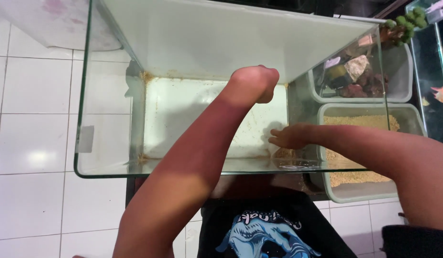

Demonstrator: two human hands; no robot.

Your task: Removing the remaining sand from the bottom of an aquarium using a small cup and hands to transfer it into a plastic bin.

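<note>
I look down into an empty glass tank [107, 169] with a pale floor and a thin scatter of sand along its edges. My left hand [255, 82] reaches deep to the far side of the floor, bent at the wrist, its fingers hidden under it. My right hand [289, 136] lies low in the near right corner with its fingers stretched out flat. Its fingertips touch a small heap of tan sand [284, 154] there. Neither hand visibly holds an object.
A grey tub [345, 193] of tan sand stands right of the tank, with a second tub [398, 95] of rocks and ornaments behind it. Another tank with orange fish [441, 93] is at far right. White tiled floor [35, 143] lies to the left.
</note>
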